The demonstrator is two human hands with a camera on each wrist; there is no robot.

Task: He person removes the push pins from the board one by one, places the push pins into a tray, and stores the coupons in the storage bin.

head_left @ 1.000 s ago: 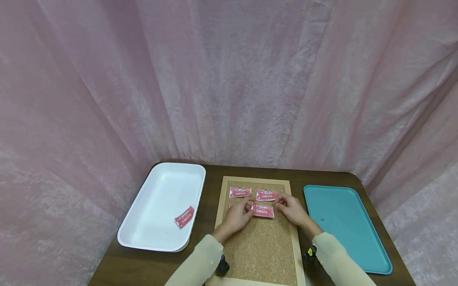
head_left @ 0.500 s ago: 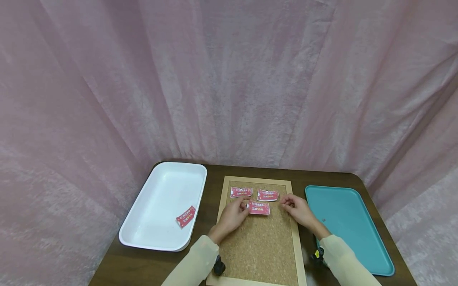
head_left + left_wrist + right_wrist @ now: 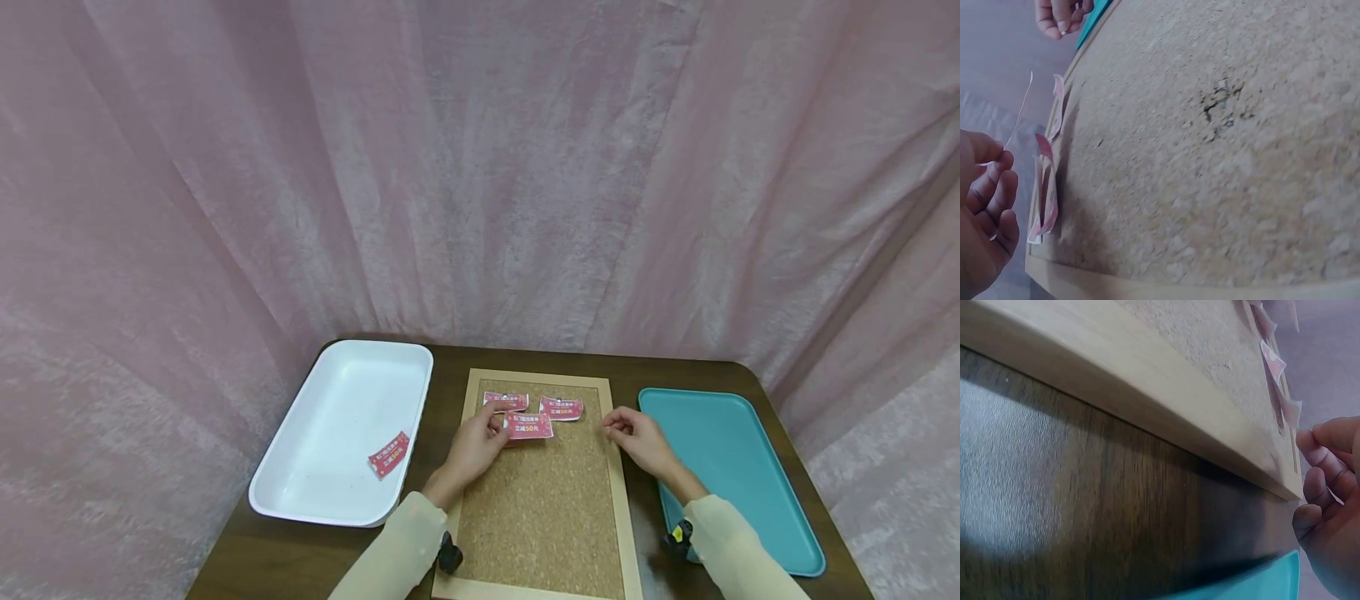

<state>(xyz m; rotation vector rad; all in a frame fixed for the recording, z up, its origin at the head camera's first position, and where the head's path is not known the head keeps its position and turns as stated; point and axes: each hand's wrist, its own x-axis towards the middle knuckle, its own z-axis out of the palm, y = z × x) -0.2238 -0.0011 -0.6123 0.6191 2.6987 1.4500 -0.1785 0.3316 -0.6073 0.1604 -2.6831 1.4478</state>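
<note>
The left hand [image 3: 472,448] is pinching a red coupon [image 3: 529,426] above the corkboard [image 3: 543,517]; the right hand [image 3: 639,440], thumb meeting forefinger, is hovering by its right edge, any hold unclear.

Desk [image 3: 270,560]: basin [image 3: 322,442] along left edge, corkboard [image 3: 547,517] at middle, tray [image 3: 738,475] along right edge; curtain [image 3: 480,167] behind far edge. Loose coupon [image 3: 389,455] in basin, near its right wall. On corkboard, toward far edge: left coupon [image 3: 517,401] and right coupon [image 3: 561,409], side by side. Held coupon [image 3: 528,426] in left hand [image 3: 471,450], over corkboard, in front of that pair. Right hand [image 3: 641,442] at corkboard's right edge, between right coupon and tray.
</note>
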